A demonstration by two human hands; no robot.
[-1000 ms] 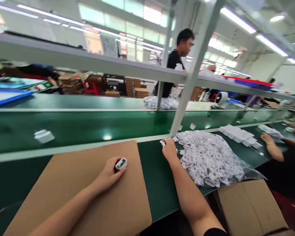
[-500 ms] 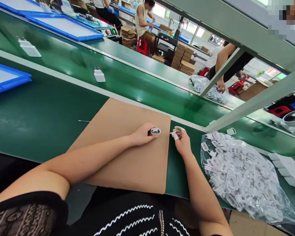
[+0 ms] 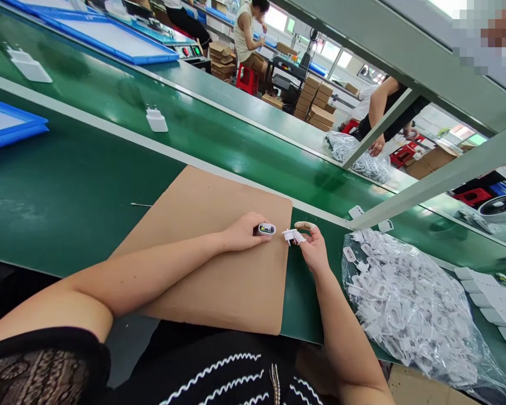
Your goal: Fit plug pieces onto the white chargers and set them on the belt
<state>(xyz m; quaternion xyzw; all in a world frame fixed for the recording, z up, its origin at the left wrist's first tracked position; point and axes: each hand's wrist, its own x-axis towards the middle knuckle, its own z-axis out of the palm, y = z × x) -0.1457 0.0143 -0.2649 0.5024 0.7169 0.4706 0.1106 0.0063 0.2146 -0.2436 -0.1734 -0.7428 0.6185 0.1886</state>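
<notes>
My left hand (image 3: 249,232) is closed around a white charger housing (image 3: 266,229), whose open end faces right and shows circuit parts inside. A short gap to the right, my right hand (image 3: 313,246) pinches a small white plug cover (image 3: 289,235) between thumb and finger, with white coverings on the fingertips. The cover and the housing are apart. Both hands are over the right part of a brown cardboard sheet (image 3: 219,270) on the green workbench (image 3: 67,191).
A clear bag of white plug covers (image 3: 409,309) lies at right, beside stacked white housings (image 3: 487,301). White chargers (image 3: 156,120) sit on the green conveyor belt (image 3: 236,152) behind a pale rail. A blue-rimmed tray (image 3: 14,138) is at left. A slanted metal post (image 3: 438,163) crosses the right.
The plug cover has turned into clear view in my right hand, now nearer the housing. Chargers on the belt have shifted left, and another white piece shows near the post.
</notes>
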